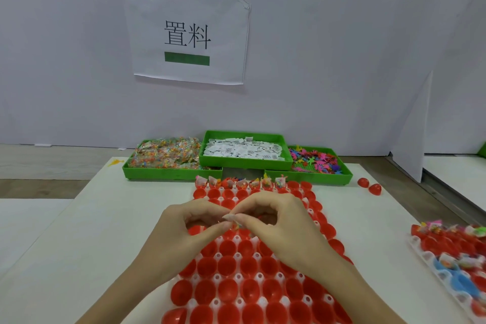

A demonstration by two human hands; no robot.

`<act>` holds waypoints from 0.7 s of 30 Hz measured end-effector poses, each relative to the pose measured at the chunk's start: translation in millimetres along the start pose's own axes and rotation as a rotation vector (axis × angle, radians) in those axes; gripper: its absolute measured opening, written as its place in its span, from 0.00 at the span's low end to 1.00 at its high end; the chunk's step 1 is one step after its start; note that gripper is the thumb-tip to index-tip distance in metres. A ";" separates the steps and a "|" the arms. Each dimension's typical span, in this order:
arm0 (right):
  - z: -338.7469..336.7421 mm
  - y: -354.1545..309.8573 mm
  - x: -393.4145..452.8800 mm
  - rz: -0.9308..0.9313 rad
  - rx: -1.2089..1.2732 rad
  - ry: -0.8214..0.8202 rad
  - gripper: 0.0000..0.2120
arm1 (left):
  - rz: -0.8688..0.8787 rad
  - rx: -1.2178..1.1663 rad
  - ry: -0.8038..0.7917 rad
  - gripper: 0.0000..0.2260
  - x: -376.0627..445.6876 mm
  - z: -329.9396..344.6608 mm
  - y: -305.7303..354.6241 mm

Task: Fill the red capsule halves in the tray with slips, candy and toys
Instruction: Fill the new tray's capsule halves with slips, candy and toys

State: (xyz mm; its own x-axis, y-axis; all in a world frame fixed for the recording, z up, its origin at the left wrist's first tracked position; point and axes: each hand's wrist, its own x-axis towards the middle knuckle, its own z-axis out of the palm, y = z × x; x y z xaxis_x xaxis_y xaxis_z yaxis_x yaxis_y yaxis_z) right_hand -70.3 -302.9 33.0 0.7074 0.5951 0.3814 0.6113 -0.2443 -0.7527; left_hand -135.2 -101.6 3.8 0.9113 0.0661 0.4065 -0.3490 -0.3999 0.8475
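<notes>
Nearest rows of red capsule halves [226, 265] are sitting open-side up in the white tray [238, 277], all looking empty.

Above them both hands are meeting over the tray's middle. Left hand [189, 221] and right hand [273, 221] are each curling fingers inward, fingertips touching at one spot. Between them they are pinching a small candy packet [234, 225], clear wrap with coloured bits; which hand is carrying more of the hold, cannot tell. Forearms are crossing the tray's near half from below.

Key relation: the packet is hanging directly over empty halves, while the filled row [240, 183] is lying at the tray's far edge, straight ahead of the fingertips. Next unfilled cups are lying just beyond the hands, away from the body. Neither hand is clearly nearer; judging the reach as forward, not sideways.

Further out, three green bins are lining the far side of the mat: candy bin [168, 158] left, slip bin [244, 151] centre, toy bin [314, 160] right. Two loose red halves [369, 185] are resting right of the tray. A second tray [455, 250], partly filled, is sitting at the right edge, blurred.

A paper sign [188, 34] is hanging on the wall behind.
</notes>
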 end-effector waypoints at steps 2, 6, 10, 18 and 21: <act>0.4 3.9 -2.8 -0.006 -0.026 -0.009 0.03 | 0.026 0.061 0.010 0.07 -1.5 0.0 -0.3; -4.4 5.6 -5.3 0.032 0.014 -0.081 0.03 | 0.102 0.138 0.041 0.05 -5.9 5.3 -0.3; -20.9 5.7 0.3 0.126 0.092 -0.083 0.03 | 0.144 0.168 0.047 0.06 -4.5 5.9 1.8; -100.3 99.2 68.3 0.397 -0.428 0.321 0.08 | 0.162 0.241 0.041 0.04 -1.9 2.2 0.0; -123.5 145.4 86.8 0.460 -0.615 0.299 0.11 | 0.186 0.284 0.035 0.05 -2.3 0.8 -0.5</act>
State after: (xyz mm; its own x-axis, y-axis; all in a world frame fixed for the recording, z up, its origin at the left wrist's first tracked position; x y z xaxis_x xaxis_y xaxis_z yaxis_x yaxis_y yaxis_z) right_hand 123.8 -381.3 22.9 0.9461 0.1250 0.2989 0.2607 -0.8414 -0.4733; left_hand -136.9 -102.2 2.2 0.8283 -0.0026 0.5603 -0.4290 -0.6460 0.6313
